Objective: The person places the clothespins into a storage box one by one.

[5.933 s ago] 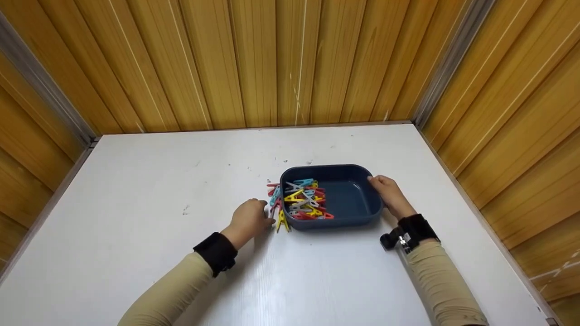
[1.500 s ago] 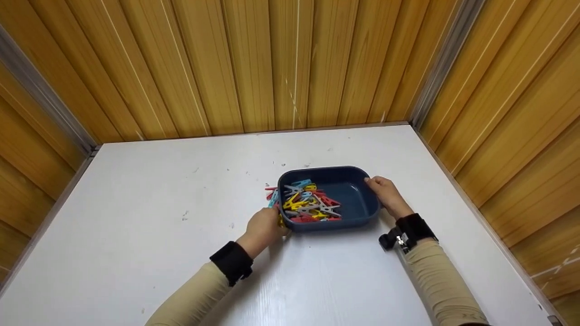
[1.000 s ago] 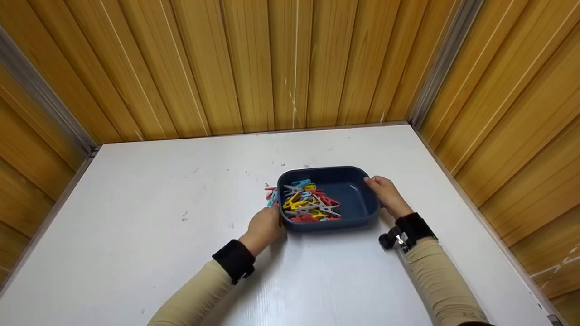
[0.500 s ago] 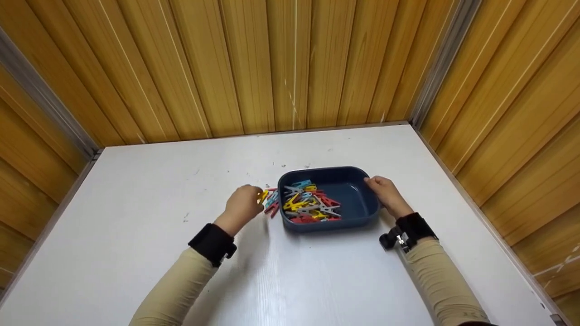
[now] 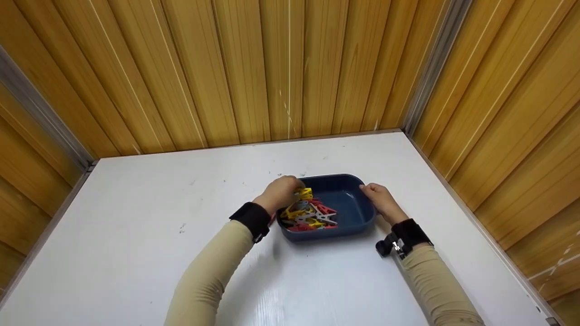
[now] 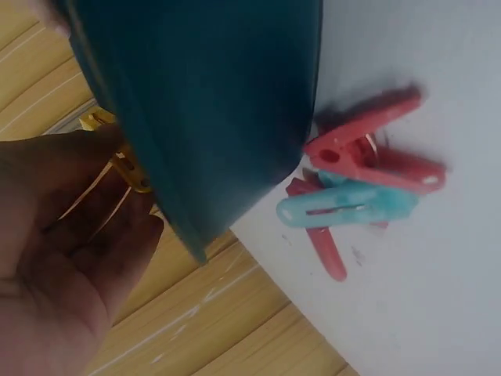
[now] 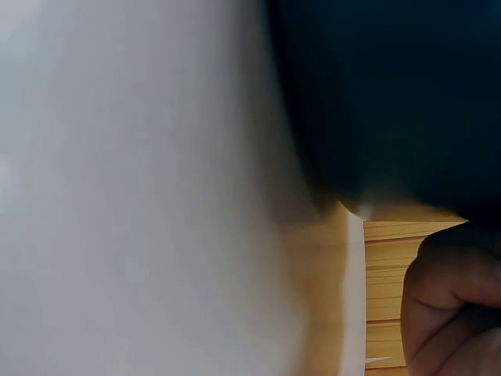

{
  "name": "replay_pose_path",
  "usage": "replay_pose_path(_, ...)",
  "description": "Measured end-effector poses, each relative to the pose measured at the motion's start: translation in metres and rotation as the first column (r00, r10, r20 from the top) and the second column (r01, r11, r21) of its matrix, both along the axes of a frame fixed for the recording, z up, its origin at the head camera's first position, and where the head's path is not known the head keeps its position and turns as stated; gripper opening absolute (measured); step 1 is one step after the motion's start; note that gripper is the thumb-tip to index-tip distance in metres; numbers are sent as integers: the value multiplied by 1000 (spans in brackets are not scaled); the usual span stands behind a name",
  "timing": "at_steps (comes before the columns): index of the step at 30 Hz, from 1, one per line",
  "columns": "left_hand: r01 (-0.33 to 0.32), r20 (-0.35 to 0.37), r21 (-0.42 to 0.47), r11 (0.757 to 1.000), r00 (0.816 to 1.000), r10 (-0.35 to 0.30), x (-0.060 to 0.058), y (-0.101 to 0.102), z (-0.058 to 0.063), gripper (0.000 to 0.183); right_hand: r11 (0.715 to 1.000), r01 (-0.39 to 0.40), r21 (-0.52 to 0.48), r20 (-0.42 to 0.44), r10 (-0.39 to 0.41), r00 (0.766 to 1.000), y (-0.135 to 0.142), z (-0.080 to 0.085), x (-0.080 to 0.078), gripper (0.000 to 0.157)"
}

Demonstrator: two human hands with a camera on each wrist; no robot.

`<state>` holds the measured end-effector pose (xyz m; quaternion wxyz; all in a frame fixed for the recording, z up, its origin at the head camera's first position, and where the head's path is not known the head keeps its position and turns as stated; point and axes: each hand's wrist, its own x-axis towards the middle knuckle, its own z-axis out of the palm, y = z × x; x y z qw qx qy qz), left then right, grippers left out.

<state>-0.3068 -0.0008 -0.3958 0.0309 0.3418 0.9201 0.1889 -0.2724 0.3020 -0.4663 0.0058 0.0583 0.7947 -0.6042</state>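
Observation:
My left hand (image 5: pixel 282 194) reaches over the left rim of the dark blue tray (image 5: pixel 346 206) and pinches a yellow clothespin (image 6: pixel 131 171), partly hidden by the tray wall in the left wrist view. Beneath it, a heap of red, yellow, grey and blue clothespins (image 5: pixel 312 217) fills the tray's left half. The right hand (image 5: pixel 381 198) grips the tray's right rim, thumb on top. Outside the tray's left end, a red clothespin (image 6: pixel 376 153) and a light blue clothespin (image 6: pixel 348 204) lie crossed on the table, mostly covered by my left arm in the head view.
The white table (image 5: pixel 149 235) extends around the tray on all sides. Wood-patterned panels (image 5: pixel 244 72) stand behind the table and along its left and right sides. The tray sits right of the table's middle.
The left hand picked a yellow clothespin from the pile beside the tray, lifted it leftward, then moved right, over the tray. The right hand has kept its grip on the rim.

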Motion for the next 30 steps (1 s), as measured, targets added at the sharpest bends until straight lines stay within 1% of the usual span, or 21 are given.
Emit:
replay_pose_path(4, -39, 26, -47, 998, 999, 40, -7, 9, -11, 29, 1000, -13, -5, -1, 13, 1000, -2, 1, -2, 35)
replay_pose_path(6, -52, 35, -54, 997, 998, 54, -10, 12, -14, 30, 1000, -15, -4, 1, 15, 1000, -1, 3, -2, 34)
replay_pose_path(9, -55, 33, -49, 997, 998, 57, -13, 18, -17, 29, 1000, -11, -11, 4, 11, 1000, 2, 5, -2, 35)
replay_pose_path(11, -53, 22, -51, 997, 998, 54, -14, 23, -18, 29, 1000, -6, -13, 2, 6, 1000, 4, 5, -1, 35)
replay_pose_path(17, -29, -28, -101, 994, 999, 26, -15, 38, -20, 28, 1000, 16, 1, 0, -16, 1000, 11, 3, -1, 35)
replay_pose_path(22, 1, -32, -74, 997, 999, -3, -18, 44, -22, 30, 1000, 24, 4, 1, -24, 1000, 14, 3, -1, 35)
replay_pose_path(26, 37, -48, -70, 997, 998, -40, -19, 47, -24, 33, 1000, 28, 4, -3, -28, 1000, 15, 3, -2, 36)
replay_pose_path(28, 44, -51, -71, 996, 998, -48, -20, 48, -25, 35, 1000, 30, 8, -3, -29, 1000, 16, 3, -3, 35)
replay_pose_path(30, 39, -44, -61, 997, 998, -42, -21, 49, -24, 37, 1000, 27, 12, -7, -27, 1000, 17, 3, -3, 35)
